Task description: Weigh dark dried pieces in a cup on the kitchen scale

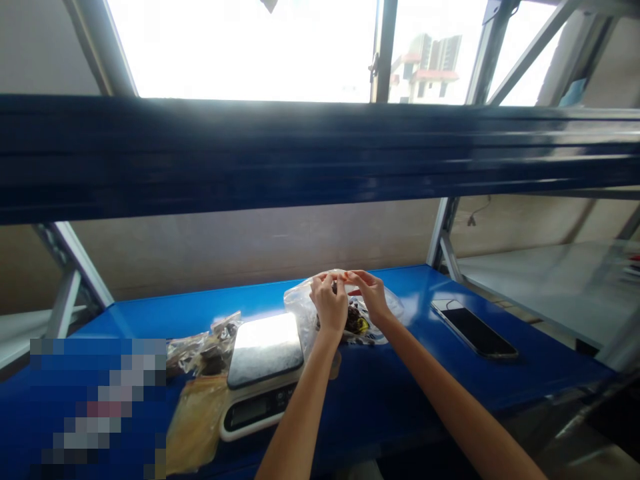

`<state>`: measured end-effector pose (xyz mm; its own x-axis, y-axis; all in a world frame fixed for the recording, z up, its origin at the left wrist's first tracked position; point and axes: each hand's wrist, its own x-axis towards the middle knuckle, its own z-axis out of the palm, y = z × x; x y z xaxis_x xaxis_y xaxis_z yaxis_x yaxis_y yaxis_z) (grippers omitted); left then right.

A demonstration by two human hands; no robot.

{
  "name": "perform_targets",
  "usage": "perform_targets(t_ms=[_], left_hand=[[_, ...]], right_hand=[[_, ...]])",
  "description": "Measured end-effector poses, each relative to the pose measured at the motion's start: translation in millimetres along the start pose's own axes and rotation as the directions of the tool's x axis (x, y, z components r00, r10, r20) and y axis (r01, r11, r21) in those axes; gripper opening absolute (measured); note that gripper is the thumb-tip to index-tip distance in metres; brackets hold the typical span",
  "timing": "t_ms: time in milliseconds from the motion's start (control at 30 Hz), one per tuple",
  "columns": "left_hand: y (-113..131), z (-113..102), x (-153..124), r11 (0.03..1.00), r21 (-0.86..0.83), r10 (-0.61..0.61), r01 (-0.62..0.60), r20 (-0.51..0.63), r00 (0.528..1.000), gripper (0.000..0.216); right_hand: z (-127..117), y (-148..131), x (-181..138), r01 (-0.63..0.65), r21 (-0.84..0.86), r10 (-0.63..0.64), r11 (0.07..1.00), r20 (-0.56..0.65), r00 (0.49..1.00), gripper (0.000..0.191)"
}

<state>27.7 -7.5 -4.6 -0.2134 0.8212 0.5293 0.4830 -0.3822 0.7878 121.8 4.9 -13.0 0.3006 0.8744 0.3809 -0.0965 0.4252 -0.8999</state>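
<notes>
Nearest me, a flat, yellowish plastic pouch [196, 425] lies at the eight o'clock of a white digital scale with a shiny square plate [265, 350]. That scale sits at the eight o'clock of a clear, crumpled plastic bag [300, 298] on the glossy blue metal shelf [400, 393]. Dark brown pieces [354, 315] fill the bag. Above them, the left hand [331, 303] and right hand [371, 295] curl close together; what they pinch, I can't tell. Beyond, a window [250, 50] glares.
</notes>
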Motion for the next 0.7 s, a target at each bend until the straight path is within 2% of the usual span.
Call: perform_targets(t_ms=[100, 300, 400, 567, 700], left_hand=[[-3, 2, -2, 0.999, 0.014, 0.050, -0.050, 0.004, 0.999, 0.020], [-5, 3, -1, 0.999, -0.005, 0.033, -0.034, -0.020, 0.999, 0.020], [-4, 2, 0, 1.000, -0.006, 0.017, -0.017, -0.020, 1.000, 0.021], [-4, 0, 0, 0.997, 0.065, 0.046, -0.045, 0.000, 0.999, 0.020], [-7, 1, -1, 0.990, 0.120, 0.068, -0.070, 0.020, 0.997, 0.019]], right_hand=[[-4, -1, 3, 0.011, -0.030, -0.011, 1.000, -0.030, 0.999, 0.035], [-5, 0, 3, 0.091, -0.158, -0.075, 0.983, 0.101, 0.992, 0.039], [-3, 1, 2, 0.116, -0.154, -0.100, 0.981, 0.111, 0.989, 0.038], [-9, 2, 5, 0.058, -0.181, -0.028, 0.982, 0.165, 0.986, 0.039], [-15, 6, 9, 0.064, -0.223, -0.011, 0.973, 0.228, 0.974, 0.038]])
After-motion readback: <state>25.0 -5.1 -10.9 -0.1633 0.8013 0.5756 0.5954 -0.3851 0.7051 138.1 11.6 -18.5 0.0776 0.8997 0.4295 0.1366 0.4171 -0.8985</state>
